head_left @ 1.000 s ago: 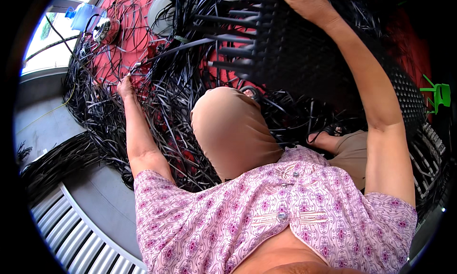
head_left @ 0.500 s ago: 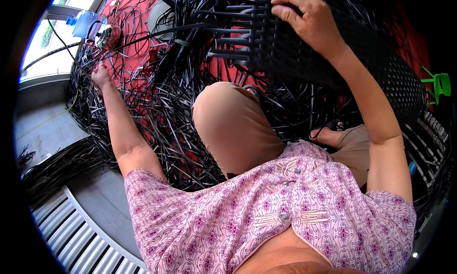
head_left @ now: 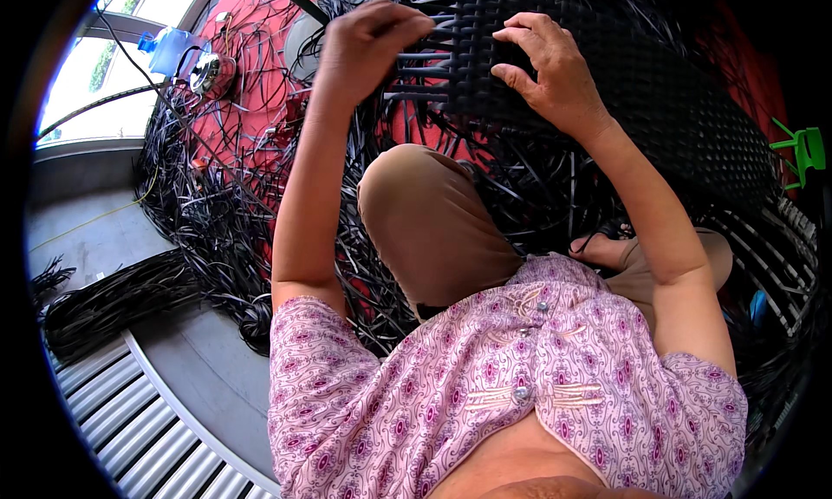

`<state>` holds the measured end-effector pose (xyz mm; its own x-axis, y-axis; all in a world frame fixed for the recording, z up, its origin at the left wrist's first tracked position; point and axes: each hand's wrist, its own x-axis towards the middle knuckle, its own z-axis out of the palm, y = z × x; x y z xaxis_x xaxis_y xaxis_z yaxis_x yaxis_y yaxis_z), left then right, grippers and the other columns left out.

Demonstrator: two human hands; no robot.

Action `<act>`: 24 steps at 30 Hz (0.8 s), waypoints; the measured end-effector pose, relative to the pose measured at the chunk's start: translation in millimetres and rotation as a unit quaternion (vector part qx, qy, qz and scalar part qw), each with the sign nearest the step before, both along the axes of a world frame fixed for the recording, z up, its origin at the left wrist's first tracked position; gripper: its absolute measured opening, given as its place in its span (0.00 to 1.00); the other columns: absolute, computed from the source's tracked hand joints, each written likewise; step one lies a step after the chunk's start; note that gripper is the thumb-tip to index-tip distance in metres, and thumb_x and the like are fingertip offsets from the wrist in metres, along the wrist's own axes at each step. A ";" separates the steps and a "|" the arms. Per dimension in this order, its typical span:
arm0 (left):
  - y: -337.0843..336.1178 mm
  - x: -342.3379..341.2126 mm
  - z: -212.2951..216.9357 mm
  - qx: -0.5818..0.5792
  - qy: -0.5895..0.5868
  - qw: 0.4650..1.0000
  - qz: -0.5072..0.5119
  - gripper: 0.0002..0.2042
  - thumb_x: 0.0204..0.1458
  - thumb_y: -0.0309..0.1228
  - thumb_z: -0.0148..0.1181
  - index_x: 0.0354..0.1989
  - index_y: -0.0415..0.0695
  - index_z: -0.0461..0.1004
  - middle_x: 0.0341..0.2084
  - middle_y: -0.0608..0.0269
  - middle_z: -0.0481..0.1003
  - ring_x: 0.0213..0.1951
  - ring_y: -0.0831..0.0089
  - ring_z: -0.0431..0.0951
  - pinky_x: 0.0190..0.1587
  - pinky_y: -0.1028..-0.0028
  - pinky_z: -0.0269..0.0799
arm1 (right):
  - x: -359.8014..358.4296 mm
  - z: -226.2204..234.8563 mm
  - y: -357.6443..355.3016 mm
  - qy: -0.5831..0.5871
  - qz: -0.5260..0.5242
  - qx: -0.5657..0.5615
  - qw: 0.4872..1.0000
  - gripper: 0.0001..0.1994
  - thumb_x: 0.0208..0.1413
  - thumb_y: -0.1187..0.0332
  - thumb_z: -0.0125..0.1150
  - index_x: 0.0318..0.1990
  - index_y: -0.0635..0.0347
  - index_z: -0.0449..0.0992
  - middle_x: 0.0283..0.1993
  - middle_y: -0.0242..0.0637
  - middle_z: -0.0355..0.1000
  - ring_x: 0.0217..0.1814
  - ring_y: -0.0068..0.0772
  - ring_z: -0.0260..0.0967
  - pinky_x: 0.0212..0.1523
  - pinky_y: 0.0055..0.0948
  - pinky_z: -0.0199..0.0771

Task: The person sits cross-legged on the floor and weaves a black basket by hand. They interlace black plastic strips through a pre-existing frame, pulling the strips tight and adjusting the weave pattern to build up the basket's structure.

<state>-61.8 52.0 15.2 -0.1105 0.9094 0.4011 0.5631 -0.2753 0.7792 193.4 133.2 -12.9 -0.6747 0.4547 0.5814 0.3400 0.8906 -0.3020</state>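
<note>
A black woven panel (head_left: 607,100) of flat plastic strips spans the upper right, in front of my raised knee. Bare slats (head_left: 425,71) jut from its left end. My left hand (head_left: 368,52) is at these slats, fingers drawn together in a pinch. Whatever lies between its fingertips is too small to make out. Over the weave near that end is my right hand (head_left: 555,78), thumb and fingers apart and curved, holding nothing visible; whether its fingertips touch the panel I cannot tell.
Tangled black strips (head_left: 217,195) cover much of the red floor covering (head_left: 260,48). A bundle of strips (head_left: 121,300) lies at left, near a ribbed metal grating (head_left: 165,421). A blue clear jug (head_left: 173,52) and a shiny round metal object (head_left: 211,74) stand far left. A green plastic chair (head_left: 808,150) is at right.
My left hand has come from the far left, where a strip stretched toward the panel, back to the slats. My right hand has stayed over the weave, its thumb and fingers farther apart.
</note>
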 end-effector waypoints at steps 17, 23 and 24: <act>24.6 4.1 -0.8 -0.280 0.060 0.953 -0.094 0.12 0.52 0.37 0.64 0.37 0.40 0.81 0.25 0.57 0.78 0.24 0.63 0.78 0.33 0.66 0.74 | 5.7 4.5 -21.2 -0.002 0.010 0.044 0.999 0.28 0.46 0.52 0.70 0.51 0.59 0.75 0.53 0.38 0.69 0.58 0.39 0.67 0.61 0.40 0.62; 3.9 21.7 10.0 -0.186 0.303 0.932 -0.075 0.10 0.52 0.35 0.62 0.34 0.40 0.76 0.23 0.52 0.74 0.26 0.57 0.74 0.32 0.64 0.68 | 15.4 5.1 -62.1 -0.129 0.040 0.024 0.991 0.42 0.40 0.46 0.71 0.62 0.60 0.68 0.65 0.41 0.60 0.71 0.44 0.52 0.72 0.48 0.46; -0.2 23.6 10.5 -0.169 0.307 0.934 -0.076 0.11 0.52 0.36 0.62 0.34 0.40 0.76 0.23 0.52 0.74 0.27 0.56 0.74 0.33 0.63 0.68 | 15.9 4.1 -69.2 -0.148 0.024 0.036 0.988 0.39 0.42 0.49 0.70 0.62 0.60 0.68 0.65 0.42 0.60 0.71 0.44 0.52 0.72 0.48 0.46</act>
<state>-38.2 51.9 25.7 0.1859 0.9820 0.0334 0.9064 -0.1845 0.3800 209.3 64.0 -8.8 -0.8401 0.3821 0.3850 0.3601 0.9237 -0.1311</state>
